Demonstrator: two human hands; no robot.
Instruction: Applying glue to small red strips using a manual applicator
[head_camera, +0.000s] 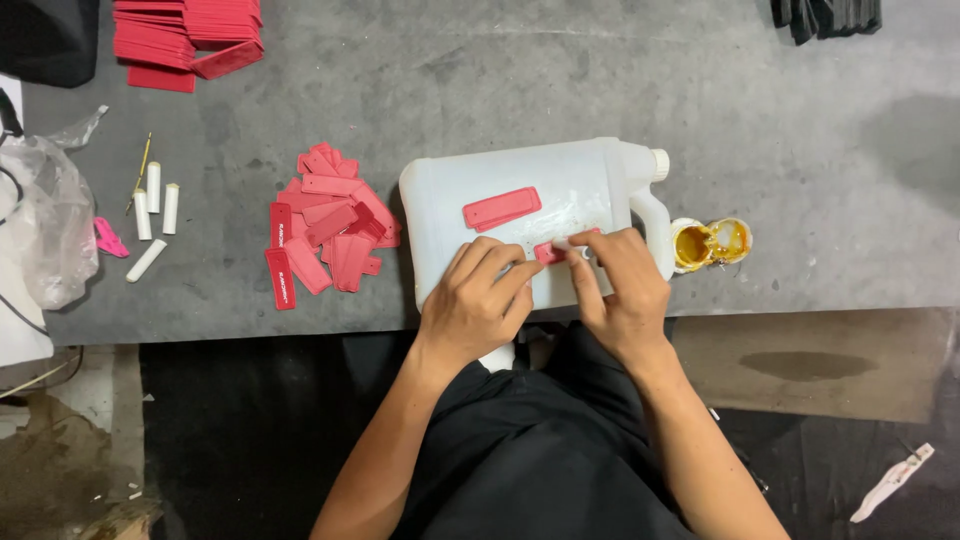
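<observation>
Grey table (780, 130), white jug (560, 190), both hands (480, 300) (620, 285) pinching half-hidden red tag (549, 252), white stick's grip unclear.

A workshop: stained grey worktable (480, 80), piled red tags (330, 235), glue pots (710, 243).

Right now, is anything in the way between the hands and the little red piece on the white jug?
Nothing visible is. The left hand and right hand already touch the small red tag, which lies on the flat side of the white jug.

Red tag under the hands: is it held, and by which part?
Both hands, left and right, pinch the small red tag by its ends, against the white jug.
</observation>
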